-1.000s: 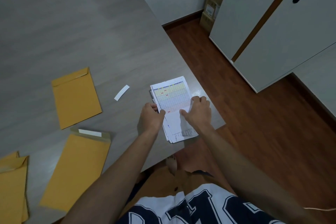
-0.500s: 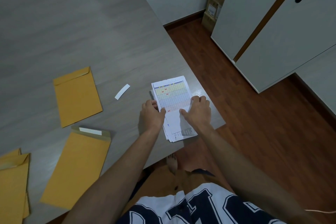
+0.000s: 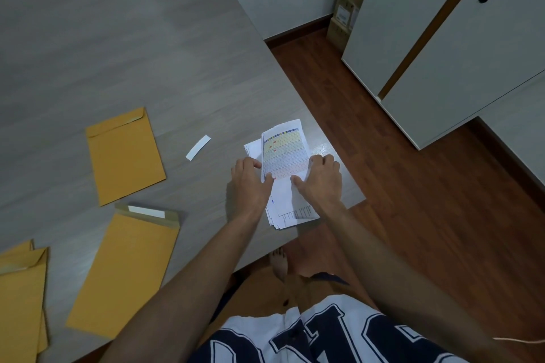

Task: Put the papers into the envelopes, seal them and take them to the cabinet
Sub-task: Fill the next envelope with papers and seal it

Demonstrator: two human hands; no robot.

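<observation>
A stack of white papers [image 3: 287, 206] lies at the table's near right corner. The top sheet, a printed coloured chart [image 3: 283, 153], is lifted at its left edge and held between both hands. My left hand [image 3: 250, 183] pinches its left side with the thumb on top. My right hand [image 3: 320, 178] grips its right side, fingers curled over the edge. A brown envelope [image 3: 124, 156] with a folded flap lies to the left. Another brown envelope [image 3: 126, 271], flap open with a white adhesive strip, lies nearer me. More envelopes [image 3: 20, 298] sit at the far left edge.
A peeled white strip [image 3: 198, 147] lies on the grey table [image 3: 118, 53] between envelope and papers. The white cabinet [image 3: 460, 47] with black handles stands to the right across the wooden floor [image 3: 413, 215]. Cardboard boxes [image 3: 348, 6] are stacked beside it.
The top chart sheet has lifted at its left edge and shifted right off the stack, uncovering the sheets beneath. Both hands stayed on its sides.
</observation>
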